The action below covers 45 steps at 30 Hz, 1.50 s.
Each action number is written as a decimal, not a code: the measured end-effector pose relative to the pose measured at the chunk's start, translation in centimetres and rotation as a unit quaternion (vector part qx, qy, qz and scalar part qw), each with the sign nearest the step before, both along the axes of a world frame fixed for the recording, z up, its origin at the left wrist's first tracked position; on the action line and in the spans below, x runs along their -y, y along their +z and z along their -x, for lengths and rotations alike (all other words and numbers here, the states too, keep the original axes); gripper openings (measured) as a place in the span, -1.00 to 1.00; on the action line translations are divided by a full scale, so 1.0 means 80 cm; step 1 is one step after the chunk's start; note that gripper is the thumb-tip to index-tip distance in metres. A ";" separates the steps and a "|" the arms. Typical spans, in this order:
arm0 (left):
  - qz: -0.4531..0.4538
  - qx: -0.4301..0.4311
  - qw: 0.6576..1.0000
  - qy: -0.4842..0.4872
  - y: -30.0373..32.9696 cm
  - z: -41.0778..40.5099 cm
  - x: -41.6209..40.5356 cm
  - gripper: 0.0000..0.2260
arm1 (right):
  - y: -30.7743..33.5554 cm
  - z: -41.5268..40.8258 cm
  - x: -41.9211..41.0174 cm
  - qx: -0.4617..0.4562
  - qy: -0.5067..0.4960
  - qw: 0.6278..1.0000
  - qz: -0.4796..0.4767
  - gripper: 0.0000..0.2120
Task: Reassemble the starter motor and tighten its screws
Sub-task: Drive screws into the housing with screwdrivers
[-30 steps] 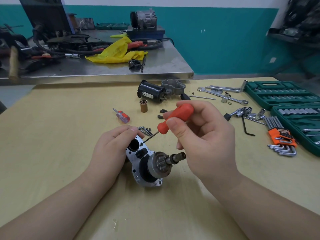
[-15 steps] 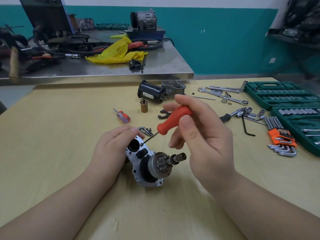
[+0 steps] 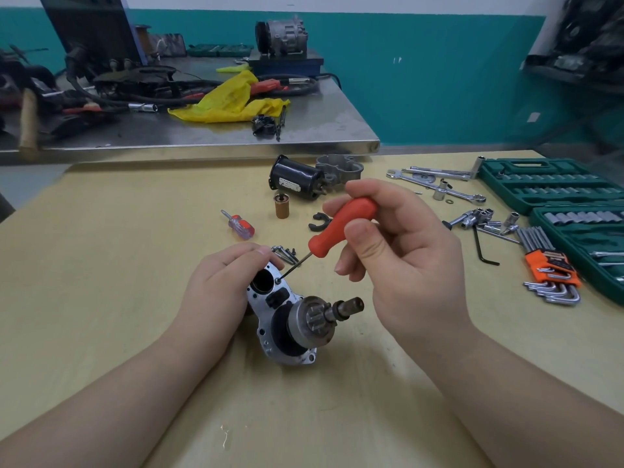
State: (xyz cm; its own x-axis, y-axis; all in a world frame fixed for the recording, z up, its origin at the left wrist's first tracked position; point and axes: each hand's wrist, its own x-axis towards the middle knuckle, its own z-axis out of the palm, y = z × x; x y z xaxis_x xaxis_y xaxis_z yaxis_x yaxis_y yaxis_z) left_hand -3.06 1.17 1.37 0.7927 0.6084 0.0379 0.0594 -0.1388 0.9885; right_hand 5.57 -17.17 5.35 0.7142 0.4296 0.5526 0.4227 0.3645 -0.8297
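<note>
The silver starter motor housing [image 3: 270,319] with its pinion gear and shaft [image 3: 324,315] lies on the yellow table in front of me. My left hand [image 3: 219,285] grips the housing's upper left edge. My right hand [image 3: 395,251] holds the orange-handled screwdriver [image 3: 341,228] between thumb and fingers. Its thin tip sits on a screw in the housing's top face, beside a round opening. The black motor body [image 3: 295,177], a grey cast cover [image 3: 339,167] and a copper-coloured cylinder [image 3: 282,206] stand farther back.
Loose screws [image 3: 285,253], a small red screwdriver [image 3: 239,225] and a black clip [image 3: 319,222] lie behind the housing. Wrenches [image 3: 439,184], sockets [image 3: 479,219], hex keys [image 3: 550,271] and green socket cases [image 3: 547,184] fill the right side. A cluttered steel bench [image 3: 320,126] stands beyond.
My right hand's fingers have shifted round the orange handle, with the thumb now lower on its near side. The tip stays on the same screw. My left hand and the housing have not moved.
</note>
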 end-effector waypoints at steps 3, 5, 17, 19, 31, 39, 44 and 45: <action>-0.018 -0.001 1.000 0.009 -0.003 0.000 -0.003 -0.75 | 0.003 0.003 0.000 0.000 0.003 1.000 -0.010 -0.73; -0.049 -0.002 0.999 0.013 -0.005 0.000 -0.006 -0.76 | 0.005 0.005 -0.001 -0.002 0.002 1.000 -0.014 -0.73; -0.057 0.008 0.998 0.016 -0.002 0.003 -0.004 -0.76 | -0.004 0.010 -0.002 0.039 -0.039 0.998 -0.021 -0.76; -0.066 0.011 0.998 0.010 -0.002 0.004 -0.003 -0.75 | -0.007 0.006 -0.002 0.019 -0.055 0.998 -0.023 -0.78; -0.005 0.009 1.000 -0.003 -0.002 0.002 0.002 -0.75 | -0.006 -0.039 0.001 -0.062 -0.122 0.990 -0.039 -0.86; 0.020 0.013 1.000 -0.018 -0.002 0.003 0.002 -0.73 | -0.055 -0.073 -0.020 0.075 -0.160 0.935 0.307 -0.69; 0.012 0.011 1.000 -0.019 -0.002 0.003 0.001 -0.73 | -0.075 -0.083 -0.031 0.145 -0.132 0.889 0.413 -0.73; 0.009 0.012 1.000 -0.019 -0.002 0.003 0.000 -0.73 | -0.077 -0.083 -0.034 0.154 -0.133 0.877 0.435 -0.74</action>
State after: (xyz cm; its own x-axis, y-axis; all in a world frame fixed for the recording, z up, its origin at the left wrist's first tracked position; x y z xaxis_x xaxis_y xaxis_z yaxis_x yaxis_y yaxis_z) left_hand -3.33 1.16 1.23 0.8139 0.5791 0.0466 0.0301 -0.1222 0.9921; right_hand 12.23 -14.47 -0.82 0.7275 0.6249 0.2832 0.6498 -0.4952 -0.5767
